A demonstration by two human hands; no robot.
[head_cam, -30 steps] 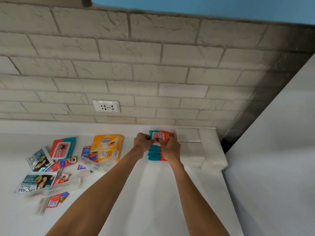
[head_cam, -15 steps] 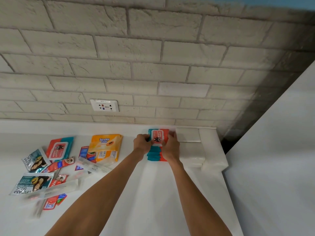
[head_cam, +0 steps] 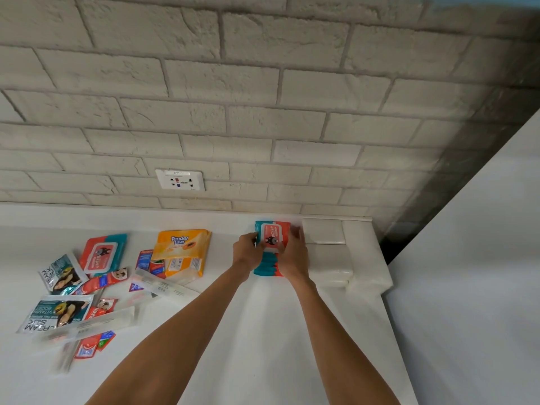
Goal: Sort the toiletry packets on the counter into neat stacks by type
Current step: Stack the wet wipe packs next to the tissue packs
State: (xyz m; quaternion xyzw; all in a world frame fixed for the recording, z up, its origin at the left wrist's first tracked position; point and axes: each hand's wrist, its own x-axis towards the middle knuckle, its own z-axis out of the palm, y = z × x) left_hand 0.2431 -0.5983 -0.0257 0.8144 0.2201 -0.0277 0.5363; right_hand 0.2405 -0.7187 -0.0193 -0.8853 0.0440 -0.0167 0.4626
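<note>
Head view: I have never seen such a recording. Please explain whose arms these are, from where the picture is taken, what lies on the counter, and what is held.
No machine here: a person wears a camera on the head, so you look down along their own arms. The left hand and right hand grip a stack of red-and-teal wipes packets from both sides, near the wall on the white counter. To the left lie unsorted items: another wipes packet, an orange Tender Love pack and sachets.

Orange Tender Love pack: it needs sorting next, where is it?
Head view, centre-left on the white counter: the orange Tender Love pack lies left of the left hand, below the white wall socket.
</note>
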